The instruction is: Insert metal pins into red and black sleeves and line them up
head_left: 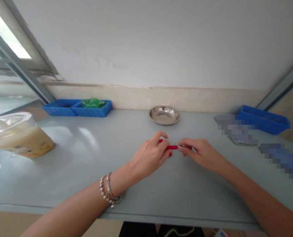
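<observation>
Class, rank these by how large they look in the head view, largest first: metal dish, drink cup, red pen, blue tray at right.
1. Drink cup, cut off at the frame's edge; nearness may enlarge it
2. Blue tray at right
3. Metal dish
4. Red pen, partly covered by the left hand

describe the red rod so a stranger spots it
Find the metal dish on the grey table. Nearer the viewer, the left hand and right hand hold a slim red rod with a silvery end. Unlike the dish and blue trays, it is thin and red.
</observation>
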Demonstrator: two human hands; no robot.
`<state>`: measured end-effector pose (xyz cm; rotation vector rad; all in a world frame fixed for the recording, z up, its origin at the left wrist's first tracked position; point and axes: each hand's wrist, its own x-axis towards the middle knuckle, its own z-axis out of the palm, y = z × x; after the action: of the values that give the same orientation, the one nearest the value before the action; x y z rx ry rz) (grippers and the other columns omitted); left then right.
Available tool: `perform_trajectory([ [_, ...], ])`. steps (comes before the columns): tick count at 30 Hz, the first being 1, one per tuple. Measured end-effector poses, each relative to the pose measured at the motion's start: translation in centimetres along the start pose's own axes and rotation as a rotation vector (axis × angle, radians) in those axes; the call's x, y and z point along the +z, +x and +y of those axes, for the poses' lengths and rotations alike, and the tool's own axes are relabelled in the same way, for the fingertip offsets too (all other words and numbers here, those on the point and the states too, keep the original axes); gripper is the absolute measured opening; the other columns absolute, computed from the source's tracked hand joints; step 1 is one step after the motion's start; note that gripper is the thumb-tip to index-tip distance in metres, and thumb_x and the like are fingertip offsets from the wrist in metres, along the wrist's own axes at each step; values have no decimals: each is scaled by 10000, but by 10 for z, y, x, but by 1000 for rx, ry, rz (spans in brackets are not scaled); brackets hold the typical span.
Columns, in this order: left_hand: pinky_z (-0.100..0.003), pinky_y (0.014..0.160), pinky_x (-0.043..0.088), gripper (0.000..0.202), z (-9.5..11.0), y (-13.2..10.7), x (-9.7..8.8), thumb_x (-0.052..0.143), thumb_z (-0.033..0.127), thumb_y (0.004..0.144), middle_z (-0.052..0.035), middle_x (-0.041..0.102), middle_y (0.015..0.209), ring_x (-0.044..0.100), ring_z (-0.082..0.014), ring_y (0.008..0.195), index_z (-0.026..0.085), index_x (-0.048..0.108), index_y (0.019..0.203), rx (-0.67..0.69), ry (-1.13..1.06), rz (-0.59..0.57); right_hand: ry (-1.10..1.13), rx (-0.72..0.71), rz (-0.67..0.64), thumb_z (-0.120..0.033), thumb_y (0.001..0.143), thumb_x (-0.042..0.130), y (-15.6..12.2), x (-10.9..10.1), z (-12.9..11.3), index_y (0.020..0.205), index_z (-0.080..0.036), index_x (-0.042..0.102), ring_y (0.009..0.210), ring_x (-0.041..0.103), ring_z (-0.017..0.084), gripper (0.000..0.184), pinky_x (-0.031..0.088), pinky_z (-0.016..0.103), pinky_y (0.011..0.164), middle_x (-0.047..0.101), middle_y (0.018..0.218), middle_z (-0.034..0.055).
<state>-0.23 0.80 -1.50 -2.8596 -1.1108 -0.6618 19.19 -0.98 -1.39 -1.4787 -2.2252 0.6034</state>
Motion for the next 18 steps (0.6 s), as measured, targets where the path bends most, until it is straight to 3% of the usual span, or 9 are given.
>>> perform_trajectory([
  [5,-253,676,495,236,1,-1,1,385,304,829,-71,432,1103,545,-65,708,159,559,894,9,-8,4,-39,-16,-23,-398,839,314,0,2,0,718,-143,544,552,457,58,364,294,165,551,553,610,8],
  [8,-247,667,489,228,-3,2,-1,389,296,827,-67,432,1114,531,-50,666,162,560,898,-10,15,14,-40,8,1,-427,830,329,1,1,1,789,-165,563,555,463,61,354,295,166,546,556,616,-1],
  [11,-262,672,481,231,-18,8,-3,395,296,825,-67,437,1100,520,-54,657,157,558,909,-103,70,41,-36,99,80,-485,799,367,1,-3,4,905,-195,561,547,468,64,365,305,170,541,575,649,-8],
  [14,-301,700,474,246,-41,14,-1,402,309,823,-64,449,1047,499,-42,602,146,567,903,-221,115,14,-73,199,168,-474,786,396,1,-7,8,884,-202,562,528,458,62,334,310,176,542,580,651,-11],
  [18,-320,737,465,239,-60,18,6,426,299,811,-62,459,983,500,-66,651,135,581,890,-228,78,-38,-211,269,215,-395,784,424,0,-12,17,851,-205,572,556,454,79,250,307,196,570,564,637,-4],
])
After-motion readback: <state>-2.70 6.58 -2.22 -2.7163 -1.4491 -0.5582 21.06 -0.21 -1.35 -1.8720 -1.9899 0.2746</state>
